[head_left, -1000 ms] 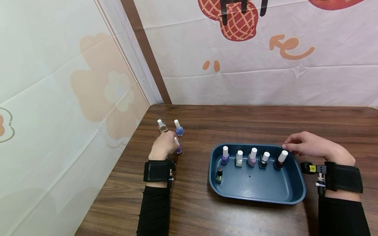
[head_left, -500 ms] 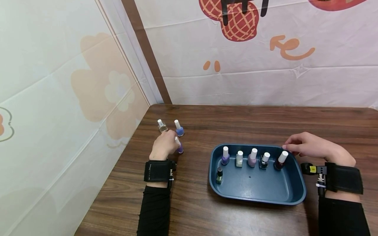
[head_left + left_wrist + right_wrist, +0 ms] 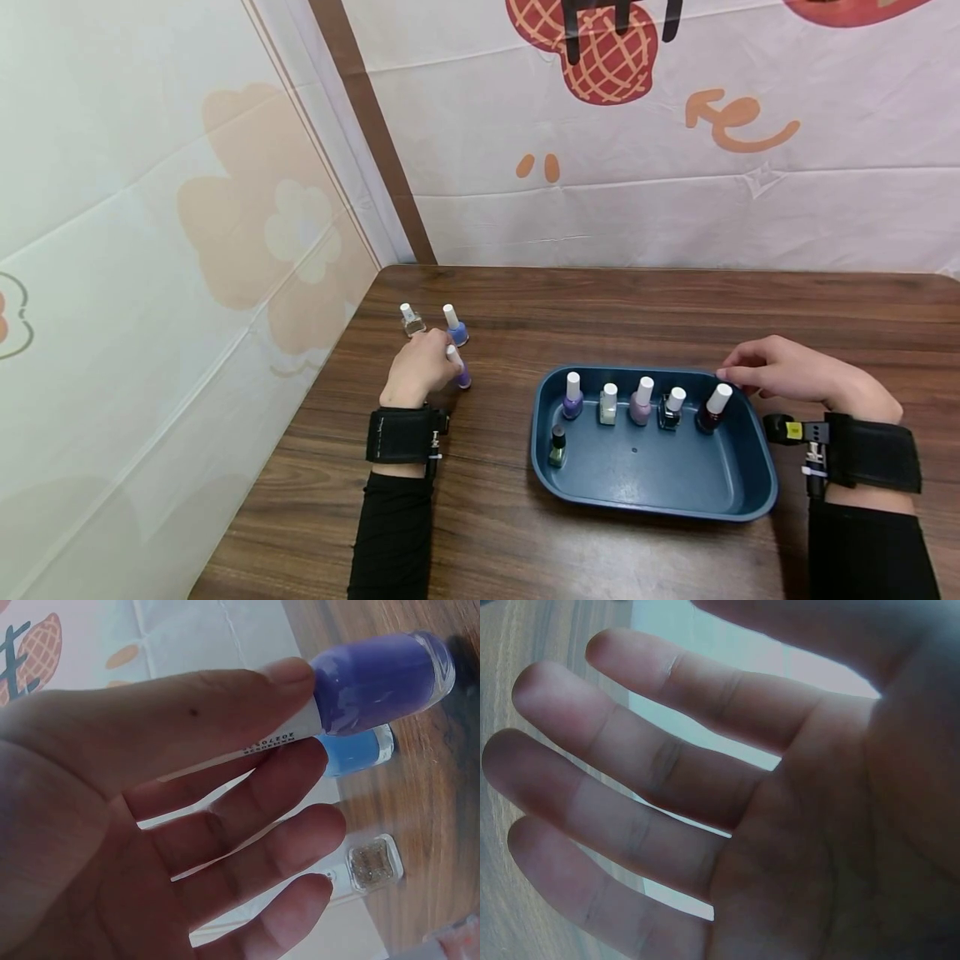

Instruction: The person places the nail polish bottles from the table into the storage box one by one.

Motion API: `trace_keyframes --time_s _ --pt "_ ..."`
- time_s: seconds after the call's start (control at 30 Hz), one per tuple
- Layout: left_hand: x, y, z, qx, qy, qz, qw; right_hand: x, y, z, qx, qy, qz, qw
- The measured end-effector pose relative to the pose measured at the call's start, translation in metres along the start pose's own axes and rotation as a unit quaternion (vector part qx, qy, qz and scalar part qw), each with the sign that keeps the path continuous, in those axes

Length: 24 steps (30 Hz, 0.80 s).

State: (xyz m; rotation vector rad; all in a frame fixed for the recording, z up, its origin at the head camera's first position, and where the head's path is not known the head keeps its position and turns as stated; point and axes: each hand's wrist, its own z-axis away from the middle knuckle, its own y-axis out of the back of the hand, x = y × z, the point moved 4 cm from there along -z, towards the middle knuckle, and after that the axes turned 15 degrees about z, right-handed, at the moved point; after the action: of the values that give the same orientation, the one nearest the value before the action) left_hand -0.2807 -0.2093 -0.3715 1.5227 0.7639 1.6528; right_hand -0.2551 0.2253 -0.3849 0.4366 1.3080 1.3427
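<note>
My left hand [image 3: 420, 367] pinches the white cap of a purple nail polish bottle [image 3: 375, 682] between thumb and index finger. The other fingers are loosely bent beneath, and the bottle's base points away from the palm. Just beyond this hand, a blue nail polish bottle [image 3: 457, 334] and a clear, glittery nail polish bottle [image 3: 412, 323] stand on the table. My right hand [image 3: 806, 375] is at the far right corner of a dark blue tray [image 3: 637, 492], fingertips right at its rim. In the right wrist view its fingers are spread, relaxed and hold nothing.
Inside the tray, a row of white-capped bottles, among them a lilac one [image 3: 640, 408] and a dark red one [image 3: 708, 415], lines the far side. A black-capped green bottle [image 3: 557, 450] stands near the left wall. Patterned cloth [image 3: 480, 217] hangs behind the wooden table [image 3: 495, 517].
The purple nail polish bottle has shifted slightly to the right in my left hand's fingers, showing more of itself beside the hand. My right hand and the tray have stayed in place.
</note>
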Motion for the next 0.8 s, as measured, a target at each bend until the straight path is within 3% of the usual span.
trace_keyframes --time_s 0.47,0.8 --pt "0.007 -0.003 0.0 -0.018 -0.014 -0.007 0.9997 -0.001 -0.001 0.0 0.004 -0.001 0.009 0.9999" --pt "0.022 -0.016 0.001 -0.047 -0.04 -0.007 0.9981 0.0 -0.001 -0.001 0.001 -0.004 -0.001 1.0"
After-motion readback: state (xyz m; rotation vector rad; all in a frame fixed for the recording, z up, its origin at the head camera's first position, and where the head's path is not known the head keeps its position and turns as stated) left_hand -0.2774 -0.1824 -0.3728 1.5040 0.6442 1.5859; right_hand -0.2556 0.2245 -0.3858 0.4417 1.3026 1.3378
